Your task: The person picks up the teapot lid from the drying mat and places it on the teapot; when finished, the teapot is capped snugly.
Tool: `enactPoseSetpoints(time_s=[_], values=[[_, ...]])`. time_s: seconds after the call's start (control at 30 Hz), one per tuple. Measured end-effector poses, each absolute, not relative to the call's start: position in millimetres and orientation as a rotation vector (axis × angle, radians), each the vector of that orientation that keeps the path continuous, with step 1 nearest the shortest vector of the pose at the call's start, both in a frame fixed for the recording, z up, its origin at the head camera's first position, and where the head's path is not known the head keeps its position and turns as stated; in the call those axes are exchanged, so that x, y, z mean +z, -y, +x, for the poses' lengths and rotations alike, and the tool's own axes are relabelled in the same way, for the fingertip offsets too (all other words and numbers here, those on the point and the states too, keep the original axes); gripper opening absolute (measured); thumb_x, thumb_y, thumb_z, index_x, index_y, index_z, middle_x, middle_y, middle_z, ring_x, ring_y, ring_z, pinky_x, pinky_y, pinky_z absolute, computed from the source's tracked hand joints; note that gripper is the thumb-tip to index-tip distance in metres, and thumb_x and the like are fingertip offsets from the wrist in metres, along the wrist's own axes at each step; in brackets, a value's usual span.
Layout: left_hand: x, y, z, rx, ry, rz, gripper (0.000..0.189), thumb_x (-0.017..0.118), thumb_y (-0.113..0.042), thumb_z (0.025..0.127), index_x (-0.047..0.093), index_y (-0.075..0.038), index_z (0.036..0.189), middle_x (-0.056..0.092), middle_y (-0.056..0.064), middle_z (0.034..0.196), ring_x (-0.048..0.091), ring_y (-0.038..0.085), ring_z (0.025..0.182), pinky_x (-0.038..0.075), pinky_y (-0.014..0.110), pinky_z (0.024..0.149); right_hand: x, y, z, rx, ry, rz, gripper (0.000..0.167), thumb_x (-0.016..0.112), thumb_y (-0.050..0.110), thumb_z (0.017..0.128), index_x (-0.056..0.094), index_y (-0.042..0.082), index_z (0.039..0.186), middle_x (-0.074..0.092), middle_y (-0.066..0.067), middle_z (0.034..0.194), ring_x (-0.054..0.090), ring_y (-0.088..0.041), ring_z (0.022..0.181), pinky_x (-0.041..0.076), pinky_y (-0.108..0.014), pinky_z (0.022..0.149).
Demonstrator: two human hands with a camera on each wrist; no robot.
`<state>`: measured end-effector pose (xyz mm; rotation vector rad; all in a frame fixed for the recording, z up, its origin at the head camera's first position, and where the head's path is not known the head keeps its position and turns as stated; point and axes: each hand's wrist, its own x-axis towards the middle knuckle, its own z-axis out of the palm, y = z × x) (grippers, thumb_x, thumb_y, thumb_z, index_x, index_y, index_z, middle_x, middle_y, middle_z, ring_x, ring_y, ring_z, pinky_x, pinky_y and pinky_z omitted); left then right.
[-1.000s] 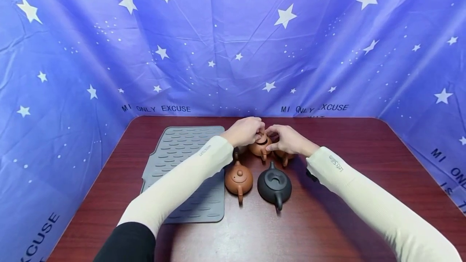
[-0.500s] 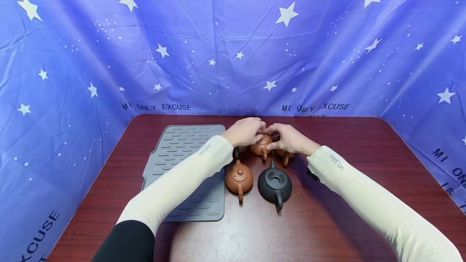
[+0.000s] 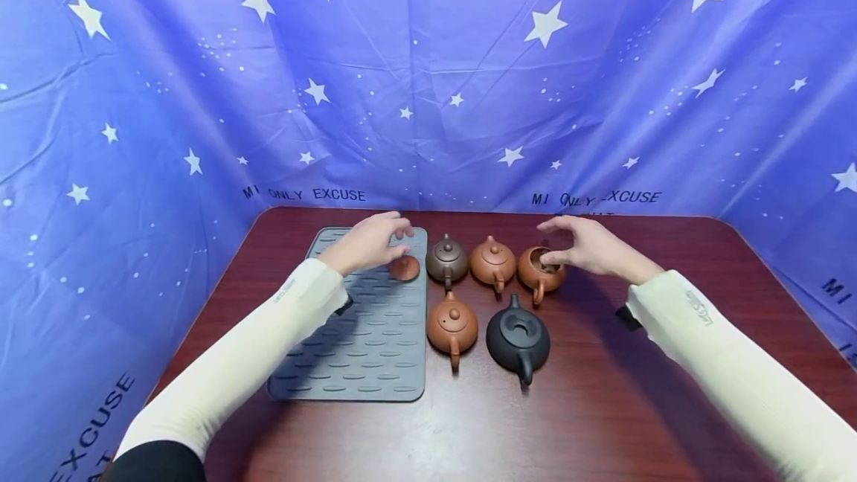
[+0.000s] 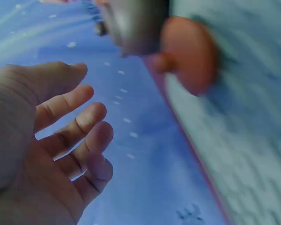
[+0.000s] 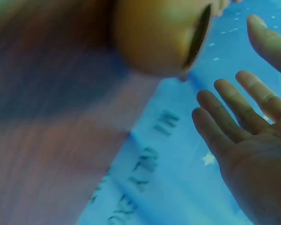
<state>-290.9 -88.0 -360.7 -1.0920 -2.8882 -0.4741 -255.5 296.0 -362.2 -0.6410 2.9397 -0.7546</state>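
My left hand (image 3: pixel 371 242) hovers above the grey mat with its fingers loosely bent and nothing in them. A reddish-brown teapot lid (image 3: pixel 405 268) lies on the mat just below those fingertips; its knob shows in the left wrist view. On the right, my right hand (image 3: pixel 589 248) is spread beside and over a lidless orange-brown teapot (image 3: pixel 535 283), whose dark opening faces up. The right wrist view shows straight, empty fingers apart from that teapot. Left of it stands another orange-brown teapot (image 3: pixel 492 265) with its lid on.
A dark brown teapot (image 3: pixel 446 262) stands against the mat's right edge. In front are an orange-brown teapot (image 3: pixel 452 327) and a black teapot (image 3: pixel 518 337). The ridged grey mat (image 3: pixel 355 363) lies at the left of the dark red table (image 3: pixel 602 422); a starry blue curtain hangs behind.
My hands have let go of the middle back teapot, its lid now seated. The left hand has moved left over the mat, the right hand rightward to the lidless teapot.
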Motion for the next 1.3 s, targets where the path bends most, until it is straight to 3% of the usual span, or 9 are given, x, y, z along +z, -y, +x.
enactPoseSetpoints(time_s=[0.2,0.63,0.83,1.0,1.3], values=[[-381.0,101.7,-287.2,-0.570,2.923,-1.145,0.030,0.069,-0.019,0.087,0.064,-0.009,0.115,0.059,0.007,0.102,0.059,0.021,0.089,0.047,0.035,0.076,-382.0,-315.9,-241.8,-0.823,-2.931,-0.676,0.061,0.079,0.027,0.077,0.054,0.002,0.127,0.059,-0.016,0.121,0.053,-0.034,0.112,0.041,-0.052,0.090],[-407.8,103.2,-289.6,-0.513,2.836,-1.143,0.010,0.068,-0.012,0.087,0.066,-0.011,0.097,0.057,-0.001,0.091,0.055,0.014,0.081,0.047,0.033,0.073,-405.9,-315.6,-233.7,-0.915,-2.971,-0.746,0.059,0.076,0.021,0.081,0.052,-0.002,0.130,0.056,-0.019,0.121,0.055,-0.034,0.108,0.043,-0.049,0.088],[-398.5,99.0,-295.7,-0.649,2.802,-1.143,0.007,0.067,-0.010,0.088,0.065,-0.010,0.094,0.057,-0.002,0.087,0.055,0.013,0.076,0.047,0.030,0.068,-407.5,-318.7,-234.1,-0.946,-2.970,-0.724,0.058,0.077,0.020,0.079,0.053,-0.002,0.128,0.057,-0.020,0.118,0.056,-0.034,0.107,0.044,-0.049,0.087],[-370.1,70.4,-298.9,-0.727,2.684,-1.210,0.008,0.067,-0.010,0.087,0.066,-0.009,0.095,0.057,-0.001,0.087,0.055,0.014,0.075,0.046,0.027,0.066,-410.8,-323.2,-232.6,-0.986,-2.971,-0.694,0.059,0.077,0.022,0.079,0.054,0.001,0.129,0.058,-0.018,0.116,0.056,-0.032,0.104,0.045,-0.049,0.084],[-336.4,-36.2,-291.9,-0.456,2.558,-1.571,0.006,0.064,-0.014,0.089,0.066,-0.012,0.095,0.056,-0.003,0.093,0.054,0.009,0.082,0.043,0.023,0.077,-410.4,-321.6,-234.7,-0.993,-2.931,-0.675,0.061,0.076,0.027,0.081,0.052,0.002,0.131,0.055,-0.016,0.123,0.053,-0.032,0.111,0.042,-0.050,0.090]])
